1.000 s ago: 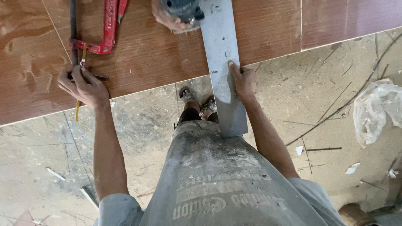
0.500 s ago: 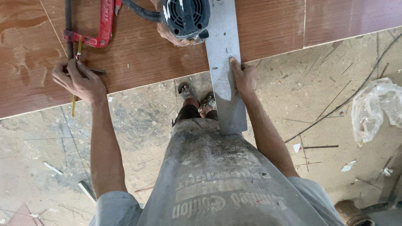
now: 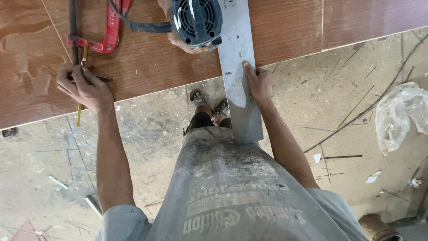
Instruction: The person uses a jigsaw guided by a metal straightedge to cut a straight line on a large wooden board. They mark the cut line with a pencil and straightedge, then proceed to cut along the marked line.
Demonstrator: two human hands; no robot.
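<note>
Brown wood-grain tabletop [image 3: 147, 67] fills the upper part of the frame, its front edge running from left centre up to the upper right; dusty concrete floor [image 3: 147, 151] below it

Person's grey shirt [image 3: 232, 192] takes up the bottom centre, sandalled feet [image 3: 209, 105] visible above it, just under the board edge

Grey metal straightedge [image 3: 238, 67] lies across the tabletop from the top of the frame and overhangs the edge down toward the person's body. Right hand [image 3: 258, 82] is pressed flat on its right side near the board edge, fingers extended, thumb side on the metal, not wrapped around it

Dark power tool [image 3: 196, 20] with vented motor housing sits at top centre, tight against the left edge of the straightedge; another person's hand [image 3: 180, 42] shows beneath it. Black cable [image 3: 133, 24] runs off it to the left

Crumpled clear plastic bag [image 3: 399, 114] on the floor at right

Red clamp [image 3: 104, 38] at upper left on the tabletop

Left hand [image 3: 84, 87] at left centre rests on the tabletop, fingers curled loosely over a thin dark rod [image 3: 100, 78]; a yellow pencil [image 3: 80, 107] passes under the hand and sticks out past the board edge. Cannot tell whether the hand actually grips either
</note>
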